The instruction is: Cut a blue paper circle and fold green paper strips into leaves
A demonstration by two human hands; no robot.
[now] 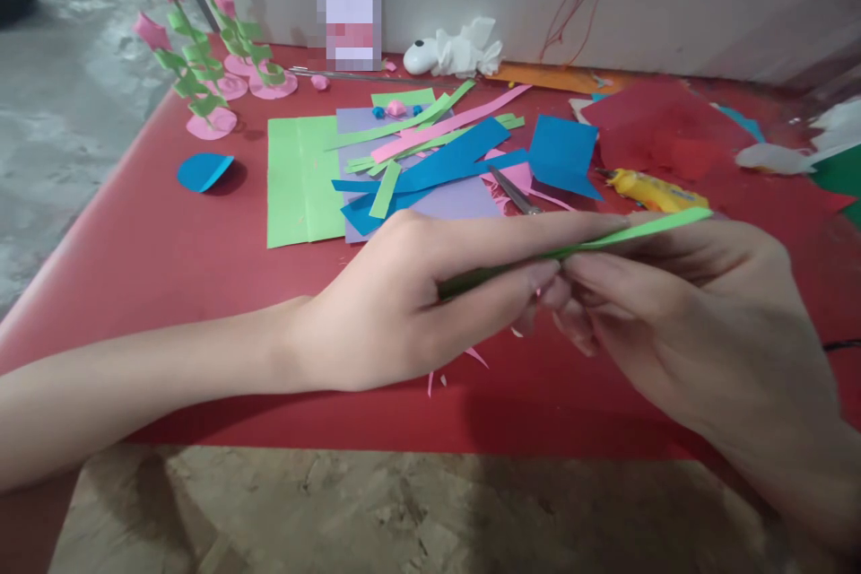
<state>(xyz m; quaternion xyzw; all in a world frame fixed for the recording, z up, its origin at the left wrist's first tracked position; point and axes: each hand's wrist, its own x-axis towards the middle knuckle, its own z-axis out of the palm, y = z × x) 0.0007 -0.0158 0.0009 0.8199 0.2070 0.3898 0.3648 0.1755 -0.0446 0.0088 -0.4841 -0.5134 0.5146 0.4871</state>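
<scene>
Between the fingers of both hands runs a narrow green paper strip (646,229), held just above the front of the red table. My left hand (437,296) is closed, pinching the strip with thumb and forefinger along its length. Closed on the same strip from the other side is my right hand (679,314), its thumb tip meeting the left fingertips. The strip's right end sticks out past the fingers, while part of it is hidden inside the left hand. Behind the hands lie scissors (515,190), partly covered, with blue paper strips (450,157) and pink strips (447,126).
Paper flowers (208,121) with pink bases stand at the table's (221,287) back left, near a blue paper circle (205,172). Green sheets (302,179) lie beside a purple sheet (464,202). A yellow glue tube (656,190) is behind my right hand. Paper scraps lie in front.
</scene>
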